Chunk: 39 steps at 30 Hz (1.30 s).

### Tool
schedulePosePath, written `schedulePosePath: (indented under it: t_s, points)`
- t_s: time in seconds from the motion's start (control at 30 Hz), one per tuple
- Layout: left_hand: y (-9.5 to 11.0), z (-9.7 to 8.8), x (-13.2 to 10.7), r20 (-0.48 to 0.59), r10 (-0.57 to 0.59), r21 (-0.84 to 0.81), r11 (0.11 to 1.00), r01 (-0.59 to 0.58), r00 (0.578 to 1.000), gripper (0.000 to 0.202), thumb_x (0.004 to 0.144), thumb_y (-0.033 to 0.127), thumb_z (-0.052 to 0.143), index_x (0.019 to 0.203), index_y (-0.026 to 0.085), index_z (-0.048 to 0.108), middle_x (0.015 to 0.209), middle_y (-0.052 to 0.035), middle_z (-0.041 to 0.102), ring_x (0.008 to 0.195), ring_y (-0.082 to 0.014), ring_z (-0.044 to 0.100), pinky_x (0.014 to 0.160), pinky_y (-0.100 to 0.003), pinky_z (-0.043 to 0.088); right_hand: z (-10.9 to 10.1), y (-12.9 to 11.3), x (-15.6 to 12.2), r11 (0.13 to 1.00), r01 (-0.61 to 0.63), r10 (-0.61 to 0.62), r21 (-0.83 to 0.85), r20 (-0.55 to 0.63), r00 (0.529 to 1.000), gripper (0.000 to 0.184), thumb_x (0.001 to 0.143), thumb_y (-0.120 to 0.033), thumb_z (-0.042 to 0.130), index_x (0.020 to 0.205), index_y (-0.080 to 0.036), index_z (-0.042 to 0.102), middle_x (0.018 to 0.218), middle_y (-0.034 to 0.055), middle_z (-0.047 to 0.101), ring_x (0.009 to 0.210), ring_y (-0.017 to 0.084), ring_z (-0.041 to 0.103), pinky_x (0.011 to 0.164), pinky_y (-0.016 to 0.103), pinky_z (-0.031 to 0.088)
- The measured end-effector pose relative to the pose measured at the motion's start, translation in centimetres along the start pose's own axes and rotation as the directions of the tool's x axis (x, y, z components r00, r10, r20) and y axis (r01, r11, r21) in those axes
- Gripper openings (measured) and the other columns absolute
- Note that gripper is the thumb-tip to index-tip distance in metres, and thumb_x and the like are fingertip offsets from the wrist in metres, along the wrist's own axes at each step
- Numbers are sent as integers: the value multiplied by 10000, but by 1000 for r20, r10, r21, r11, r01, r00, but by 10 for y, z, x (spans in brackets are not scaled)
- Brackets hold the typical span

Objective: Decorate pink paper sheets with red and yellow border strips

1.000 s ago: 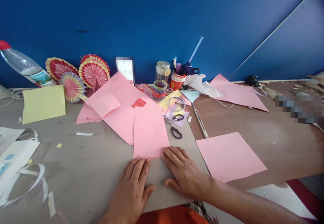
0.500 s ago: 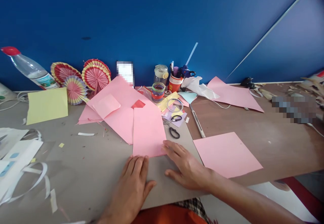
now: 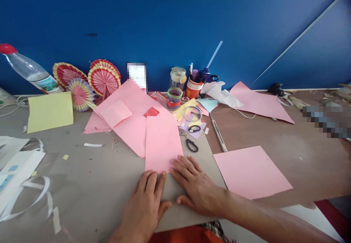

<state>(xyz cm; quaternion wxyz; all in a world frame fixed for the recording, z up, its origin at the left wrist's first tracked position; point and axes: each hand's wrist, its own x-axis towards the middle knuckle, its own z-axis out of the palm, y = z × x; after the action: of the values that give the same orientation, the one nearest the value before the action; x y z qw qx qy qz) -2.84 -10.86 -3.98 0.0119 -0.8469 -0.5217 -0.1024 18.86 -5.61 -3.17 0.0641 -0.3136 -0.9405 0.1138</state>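
Note:
A pink paper rectangle lies flat on the table, its near edge under my fingertips. My left hand lies with fingers stretched out, touching the left part of that edge. Spread fingers of my right hand rest on the paper's near right corner. Beyond it are larger pink sheets, a folded pink piece and a red scrap. Black-handled scissors lie just right of the paper, partly hidden. Another pink sheet lies to the right of my right hand.
A utility knife lies right of the scissors. Along the blue wall stand paper fans, a bottle, a jar and a red cup of tools. White bags and strips lie at left.
My right hand has slid a little left along the paper's near edge, closer to my left hand, its fingers further over the paper. The view has shifted slightly.

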Motion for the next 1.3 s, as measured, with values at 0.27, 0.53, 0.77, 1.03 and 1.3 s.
schedulePosePath:
  t_s: [0.27,0.53,0.77,1.03,1.3]
  points:
    - [-4,0,5,61,21,24,999,-22,998,541,824,387,613,1292,136,506,1078,-111,539,1026,-267,501,857,-414,502,-5,5,2,989,1,6,147,-44,999,562,901,-469,487,1338,-118,473,1449,169,393,1362,321,292,1109,530,272]
    - [4,-10,11,144,-41,60,998,33,989,535,745,294,717,1236,142,568,1045,-112,556,998,-274,508,840,-430,504,-24,24,-7,977,-69,166,204,-512,843,207,881,-127,452,987,-200,614,924,74,588,874,190,535,782,353,452]
    - [1,-9,12,16,30,91,995,-31,999,557,704,326,751,1198,121,596,971,-96,548,943,-266,504,883,-474,479,2,23,-7,1000,23,-24,-9,-296,955,232,878,-94,437,950,-187,637,881,66,632,867,197,507,762,342,396]
    - [-1,-4,9,8,23,64,998,-24,1000,486,806,371,635,1231,147,562,986,-89,553,1001,-268,509,988,-517,396,0,22,2,994,-54,77,91,-275,958,231,878,-93,427,888,-174,642,864,72,636,828,187,512,735,323,391]
    - [-22,-13,12,-35,83,-50,995,-85,996,331,909,119,407,1206,181,541,936,-31,618,886,-169,563,1045,-488,335,-17,22,22,993,-120,120,-1,-31,992,163,863,-144,524,717,-161,595,757,46,612,735,168,502,704,302,360]
